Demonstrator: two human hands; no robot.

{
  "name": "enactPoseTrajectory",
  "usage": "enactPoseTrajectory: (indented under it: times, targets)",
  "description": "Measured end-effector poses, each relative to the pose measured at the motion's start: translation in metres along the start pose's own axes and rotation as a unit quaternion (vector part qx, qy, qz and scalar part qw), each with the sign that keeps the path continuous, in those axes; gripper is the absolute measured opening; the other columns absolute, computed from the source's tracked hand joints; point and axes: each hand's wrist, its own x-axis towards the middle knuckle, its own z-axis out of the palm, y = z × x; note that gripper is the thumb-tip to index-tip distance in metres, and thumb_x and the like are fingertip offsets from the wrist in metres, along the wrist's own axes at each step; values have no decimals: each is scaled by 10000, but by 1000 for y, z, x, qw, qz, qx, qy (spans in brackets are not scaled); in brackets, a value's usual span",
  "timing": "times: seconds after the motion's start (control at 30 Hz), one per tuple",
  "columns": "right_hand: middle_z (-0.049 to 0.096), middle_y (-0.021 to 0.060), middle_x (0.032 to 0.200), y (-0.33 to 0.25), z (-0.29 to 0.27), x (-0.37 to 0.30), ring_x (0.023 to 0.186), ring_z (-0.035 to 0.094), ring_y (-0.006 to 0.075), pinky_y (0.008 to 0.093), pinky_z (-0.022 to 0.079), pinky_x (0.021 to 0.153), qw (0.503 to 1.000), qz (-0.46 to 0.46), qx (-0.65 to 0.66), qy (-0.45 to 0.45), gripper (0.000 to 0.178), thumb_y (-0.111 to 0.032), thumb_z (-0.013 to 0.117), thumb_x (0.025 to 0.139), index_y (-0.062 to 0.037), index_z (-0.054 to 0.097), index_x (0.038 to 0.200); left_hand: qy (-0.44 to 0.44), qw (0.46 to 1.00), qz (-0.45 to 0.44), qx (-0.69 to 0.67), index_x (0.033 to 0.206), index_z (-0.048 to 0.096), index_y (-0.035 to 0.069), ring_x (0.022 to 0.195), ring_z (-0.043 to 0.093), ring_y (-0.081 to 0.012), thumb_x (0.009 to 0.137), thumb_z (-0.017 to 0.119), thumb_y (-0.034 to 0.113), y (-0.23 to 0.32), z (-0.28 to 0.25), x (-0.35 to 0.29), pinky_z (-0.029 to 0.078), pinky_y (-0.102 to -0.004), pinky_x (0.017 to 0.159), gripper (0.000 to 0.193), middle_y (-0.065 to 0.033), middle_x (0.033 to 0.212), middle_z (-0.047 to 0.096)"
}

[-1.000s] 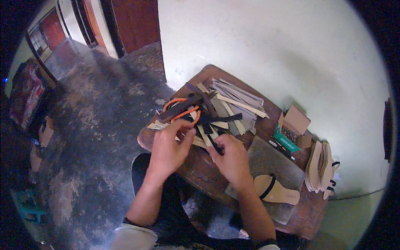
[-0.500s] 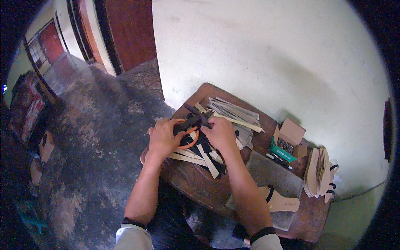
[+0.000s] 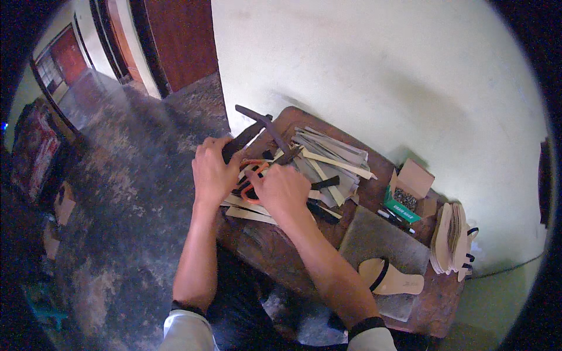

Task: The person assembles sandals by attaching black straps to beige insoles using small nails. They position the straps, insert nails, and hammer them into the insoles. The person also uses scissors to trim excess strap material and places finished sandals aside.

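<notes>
My left hand [image 3: 213, 171] is closed round the dark handle of a hammer [image 3: 249, 139], whose long curved head crosses the handle's far end above the table's left corner. My right hand [image 3: 285, 190] is closed on a pair of orange-handled scissors [image 3: 249, 193], close beside the left hand. The scissors' dark blades point away past the knuckles, and the fingers hide part of them. Under both hands lies a heap of pale strips [image 3: 249, 215] and black pieces. More grey and cream strips [image 3: 336, 155] lie just beyond the right hand.
The brown wooden table [image 3: 257, 243] stands against a pale wall. To the right are a grey board [image 3: 380, 234] bearing a sandal [image 3: 398, 282], an open green box [image 3: 404, 202] of small metal bits, pens [image 3: 395, 218], and stacked beige soles [image 3: 449, 237].
My left hand has moved left and away, lifting the hammer off the heap. The right hand has come left and nearer, onto the scissors. Black pieces and strips in the heap have shifted.
</notes>
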Motion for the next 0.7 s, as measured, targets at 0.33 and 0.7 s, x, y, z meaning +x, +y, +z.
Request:
enactPoseTrajectory:
  times: [0.33, 0.7]
  targets:
    - [718, 146, 921, 3, 13, 19, 873, 704, 313, 402, 574, 696, 993, 118, 22, -12, 290, -334, 711, 772, -65, 741, 875, 42, 999, -11, -28, 1050, 671, 7, 962, 592, -367, 788, 710, 186, 4, 0, -8, 465, -437, 851, 320, -183, 993, 619]
    - [714, 140, 964, -8, 24, 14, 895, 703, 297, 393, 581, 727, 988, 149, 26, -21, 204, -208, 663, 807, -48, 728, 917, 61, 995, -28, -75, 1016, 673, 2, 919, 596, -351, 774, 726, 186, 17, -12, -30, 465, -415, 819, 308, -161, 926, 619]
